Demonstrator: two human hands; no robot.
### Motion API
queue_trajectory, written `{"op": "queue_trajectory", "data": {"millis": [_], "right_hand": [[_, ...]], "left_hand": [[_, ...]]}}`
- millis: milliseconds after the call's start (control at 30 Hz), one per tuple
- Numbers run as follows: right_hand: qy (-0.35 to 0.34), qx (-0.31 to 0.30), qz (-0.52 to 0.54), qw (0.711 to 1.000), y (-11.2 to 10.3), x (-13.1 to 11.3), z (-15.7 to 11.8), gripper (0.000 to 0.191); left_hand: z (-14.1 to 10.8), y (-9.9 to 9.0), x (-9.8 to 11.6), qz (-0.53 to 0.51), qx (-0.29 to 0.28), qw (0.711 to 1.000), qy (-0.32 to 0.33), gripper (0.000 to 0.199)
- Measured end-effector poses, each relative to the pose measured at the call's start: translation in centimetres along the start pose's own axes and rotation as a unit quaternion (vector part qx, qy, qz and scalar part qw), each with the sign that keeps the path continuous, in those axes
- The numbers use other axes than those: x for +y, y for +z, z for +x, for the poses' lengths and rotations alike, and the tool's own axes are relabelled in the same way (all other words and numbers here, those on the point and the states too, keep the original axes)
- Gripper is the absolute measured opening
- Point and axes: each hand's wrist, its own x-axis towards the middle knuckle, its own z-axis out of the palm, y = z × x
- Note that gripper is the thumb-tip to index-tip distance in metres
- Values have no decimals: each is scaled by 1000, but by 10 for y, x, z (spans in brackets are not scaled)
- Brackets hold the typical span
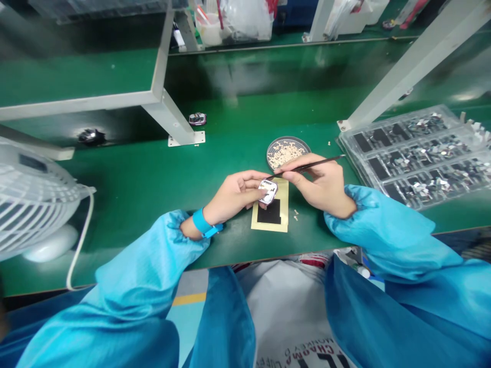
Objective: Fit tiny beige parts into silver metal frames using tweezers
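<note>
My left hand holds a small white, rounded-square device part between thumb and fingers, its inner side facing up. In my right hand is a pair of thin dark tweezers, held like a pen. Their tip meets the upper edge of the device part; whether anything is pinched there is too small to tell. Below the hands lies a pale yellow sheet with black adhesive pieces on it. Just beyond the hands stands a round dark dish of tiny beige pieces.
Clear compartment trays full of small parts sit at the right. A white fan with its cord occupies the left. A shelf leg is bolted to the green bench, near another small device. Loose beige bits lie nearby.
</note>
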Motion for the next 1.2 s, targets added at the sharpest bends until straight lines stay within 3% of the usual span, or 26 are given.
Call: {"op": "queue_trajectory", "data": {"millis": [133,267,467,567,667,733,800,867,933,967,1100,1200], "right_hand": [[100,9,91,991,5,4,2,24],[142,8,162,977,2,10,10,36],[135,22,170,976,-13,3,18,52],[97,48,134,985,-27,-5,10,45],[74,97,-24,992,-63,-10,-2,37],[76,125,-176,973,-104,-10,-9,32],[120,122,-330,928,-152,-4,-14,26],[178,147,-466,854,-196,7,-19,23],[235,158,-551,785,-228,22,-25,23],[259,143,-563,771,-237,31,-28,25],[275,84,-551,783,-253,57,-36,33],[269,79,-535,797,-260,56,-28,23]], "left_hand": [[0,1,0,6,9,1000,5,47],[3,0,-2,-8,16,1000,9,48],[4,-1,-1,-3,28,999,37,67],[4,-3,1,49,30,998,27,58],[5,-5,1,83,28,996,12,45],[4,-4,1,81,31,996,8,44],[4,-3,1,74,38,996,6,44],[3,-1,2,70,47,996,7,44],[3,0,2,73,51,996,10,43],[3,1,2,77,49,996,11,42],[3,1,2,78,50,996,11,39],[3,3,1,57,62,996,13,41]]}}
